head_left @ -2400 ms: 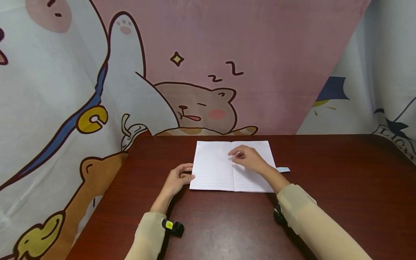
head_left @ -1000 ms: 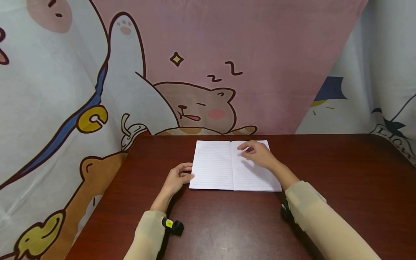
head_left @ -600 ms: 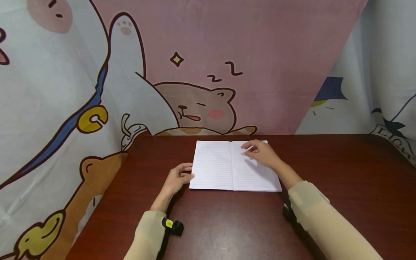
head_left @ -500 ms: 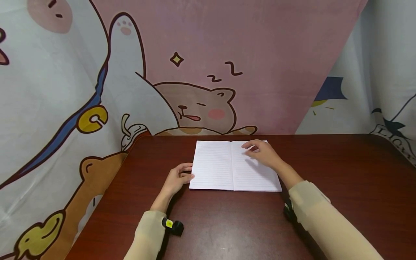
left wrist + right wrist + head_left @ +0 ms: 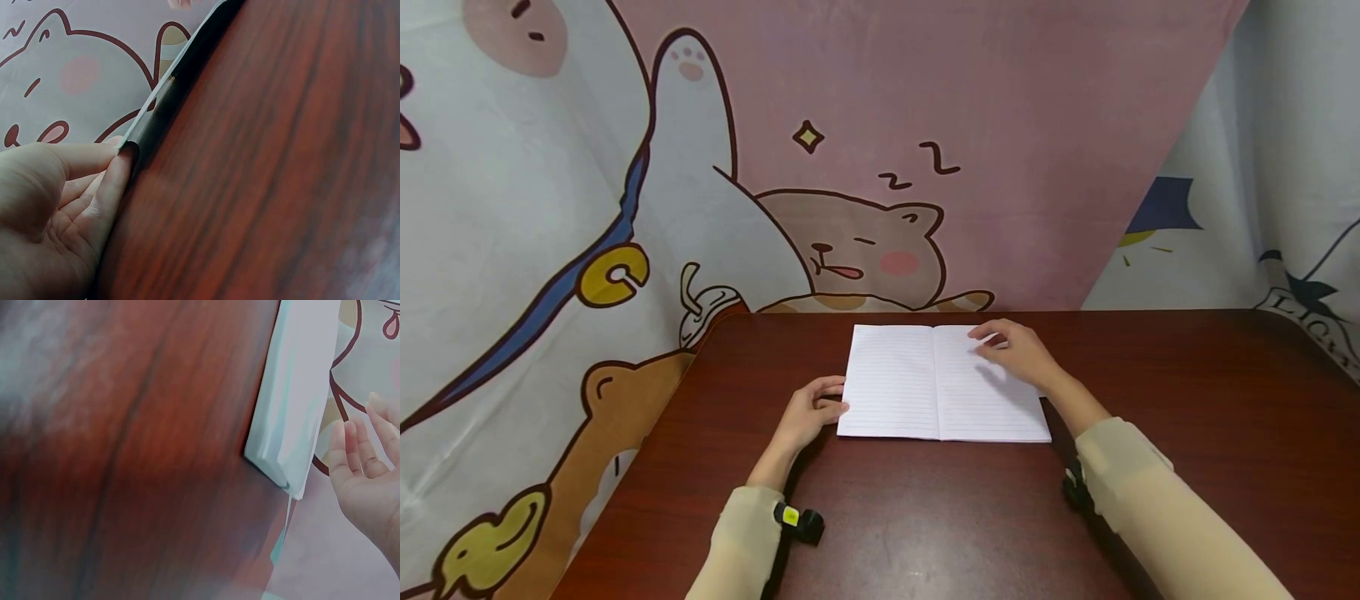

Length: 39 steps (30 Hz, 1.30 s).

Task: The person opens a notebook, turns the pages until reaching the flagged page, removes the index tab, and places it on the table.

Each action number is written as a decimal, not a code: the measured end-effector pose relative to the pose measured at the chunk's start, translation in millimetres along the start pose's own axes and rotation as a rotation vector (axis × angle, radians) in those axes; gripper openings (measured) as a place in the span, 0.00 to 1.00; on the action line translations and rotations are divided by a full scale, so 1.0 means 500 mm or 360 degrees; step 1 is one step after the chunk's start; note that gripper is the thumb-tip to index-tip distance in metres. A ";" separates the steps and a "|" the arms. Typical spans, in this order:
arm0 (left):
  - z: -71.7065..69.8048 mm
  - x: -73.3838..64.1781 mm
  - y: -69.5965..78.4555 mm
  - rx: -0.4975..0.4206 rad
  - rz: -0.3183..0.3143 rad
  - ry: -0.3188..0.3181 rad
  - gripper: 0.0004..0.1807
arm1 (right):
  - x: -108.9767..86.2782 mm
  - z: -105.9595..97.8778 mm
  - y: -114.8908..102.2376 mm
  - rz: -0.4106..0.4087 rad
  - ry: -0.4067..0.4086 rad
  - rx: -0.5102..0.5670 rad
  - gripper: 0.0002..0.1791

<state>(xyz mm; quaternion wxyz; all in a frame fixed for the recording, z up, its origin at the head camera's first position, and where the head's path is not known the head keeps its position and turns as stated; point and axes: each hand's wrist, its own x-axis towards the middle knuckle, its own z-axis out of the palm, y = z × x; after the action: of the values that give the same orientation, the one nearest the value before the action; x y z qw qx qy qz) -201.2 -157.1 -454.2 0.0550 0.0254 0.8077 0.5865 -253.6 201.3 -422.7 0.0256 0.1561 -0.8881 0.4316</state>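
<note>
An open notebook (image 5: 891, 392) with blank ruled pages lies flat on the brown table. At its left edge, my left hand (image 5: 802, 414) pinches the pages and cover between thumb and fingers, and the left wrist view shows the thumb and index fingertips meeting at the thin edge of the notebook (image 5: 150, 103). Over the upper part of the right page hovers my right hand (image 5: 1017, 353), its fingers loosely bent with nothing between them. In the right wrist view that hand (image 5: 369, 469) is raised beside the notebook's thick page corner (image 5: 294, 412).
A pale bluish paper piece (image 5: 277, 550) pokes out past the notebook's right side. The glossy table (image 5: 887, 517) ends at a cloth backdrop (image 5: 1037, 167) printed with cartoon animals. Small black cameras sit on both wrists, such as the left one (image 5: 805, 525).
My right hand has drifted right and slightly away from me, from the centre fold to over the right page. My left hand keeps its hold on the left edge.
</note>
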 end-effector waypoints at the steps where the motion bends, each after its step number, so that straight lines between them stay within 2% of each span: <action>1: 0.000 0.000 -0.001 0.0001 0.0001 0.0001 0.24 | -0.001 -0.001 0.001 -0.0002 0.0000 0.0000 0.15; 12: -0.001 0.003 -0.007 0.0022 0.0005 0.0002 0.23 | -0.001 -0.007 0.010 0.0032 0.0021 -0.0021 0.16; 29: 0.000 0.003 -0.003 -0.0002 -0.0017 0.0009 0.23 | -0.001 -0.011 0.030 0.0007 0.0046 0.0015 0.17; 39: -0.001 0.005 -0.009 0.0001 0.0004 -0.0005 0.23 | -0.006 -0.016 0.037 0.0066 0.0027 -0.0011 0.21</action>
<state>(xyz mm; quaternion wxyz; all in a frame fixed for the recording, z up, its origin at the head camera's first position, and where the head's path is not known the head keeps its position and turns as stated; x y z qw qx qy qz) -203.7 -158.5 -458.4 0.0553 0.0274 0.8078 0.5862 -257.0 218.9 -432.1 0.0247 0.1337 -0.8924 0.4302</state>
